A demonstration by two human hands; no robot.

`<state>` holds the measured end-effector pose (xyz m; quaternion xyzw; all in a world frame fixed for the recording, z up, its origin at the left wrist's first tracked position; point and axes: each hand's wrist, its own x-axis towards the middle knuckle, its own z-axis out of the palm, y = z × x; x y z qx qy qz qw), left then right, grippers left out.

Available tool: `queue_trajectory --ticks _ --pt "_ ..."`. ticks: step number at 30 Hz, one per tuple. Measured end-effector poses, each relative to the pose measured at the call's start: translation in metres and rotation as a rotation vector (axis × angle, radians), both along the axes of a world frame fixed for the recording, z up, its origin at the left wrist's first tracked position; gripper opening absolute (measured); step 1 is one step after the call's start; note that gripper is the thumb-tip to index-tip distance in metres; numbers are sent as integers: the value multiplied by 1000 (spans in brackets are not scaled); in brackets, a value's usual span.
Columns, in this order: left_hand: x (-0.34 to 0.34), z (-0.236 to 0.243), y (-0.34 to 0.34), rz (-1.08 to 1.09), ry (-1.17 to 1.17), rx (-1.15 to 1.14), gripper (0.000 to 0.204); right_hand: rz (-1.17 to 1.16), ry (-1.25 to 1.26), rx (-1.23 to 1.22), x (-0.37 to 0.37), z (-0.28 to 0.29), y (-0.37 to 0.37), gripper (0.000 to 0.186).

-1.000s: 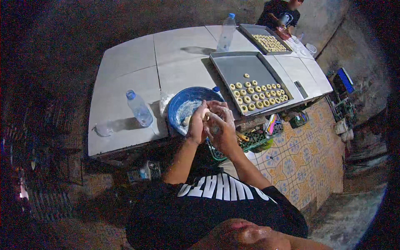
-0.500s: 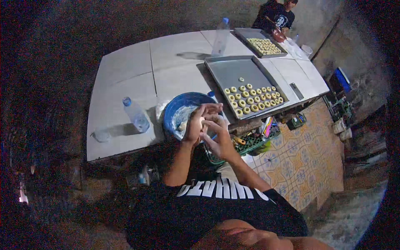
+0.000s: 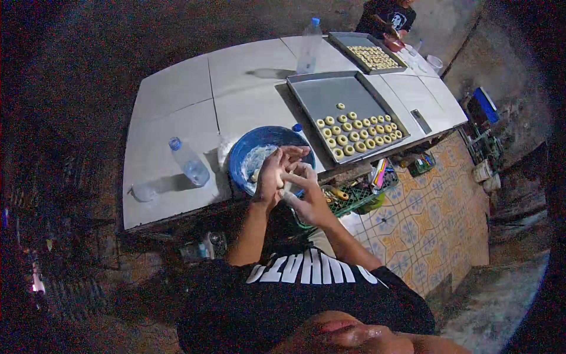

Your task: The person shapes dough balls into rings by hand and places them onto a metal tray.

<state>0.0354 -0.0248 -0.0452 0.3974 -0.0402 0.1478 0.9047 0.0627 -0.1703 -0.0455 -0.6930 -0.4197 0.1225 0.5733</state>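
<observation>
A small pale lump of dough [image 3: 287,190] is seen only in part, pressed between the two palms just at the near rim of the bowl [image 3: 242,154]. The left hand [image 3: 272,174] is laid flat over the right hand [image 3: 306,192], fingers extended; neither is clenched, and both are closed against the dough between them. The bowl is blue, holds pale dough or flour, and stands at the near edge of the table [image 3: 177,94]. Just right of the bowl lies a grey tray [image 3: 330,97], its near end filled with rows of small ring-shaped pieces [image 3: 356,133], its far half bare. Left of the bowl a clear bottle [image 3: 188,162] with a blue cap is standing, well apart from the hands. Beyond the bowl, at the far side of the table, a second bottle [image 3: 309,44] is standing, and a second tray [image 3: 371,53] of pieces lies beside it. Behind that tray another person [image 3: 386,15] is partly seen. Below the bowl's right side, under the table edge, a green basket [image 3: 351,200] is noted.
</observation>
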Motion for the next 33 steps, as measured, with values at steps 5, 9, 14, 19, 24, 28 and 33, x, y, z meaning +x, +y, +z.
queue_trajectory --ticks 5,9,14,19,24,28,33 --pt "-4 -12 6 38 1 -128 40 -40 -182 -83 -11 19 7 54" --pt "-2 -17 10 42 139 -307 36 9 -126 -137 -15 20 6 53" --pt "-10 -8 2 8 50 -221 34 -13 200 -16 -9 -4 15 55" --pt "-15 -21 6 367 38 331 31 198 705 165 -5 -12 15 54" --pt "-29 3 -2 405 103 501 34 345 1095 347 -5 9 10 61" --pt "-23 6 -4 473 22 575 37 373 1097 286 1 -13 3 58" --pt "-15 -6 0 294 134 145 38 78 348 18 -7 -18 5 54"
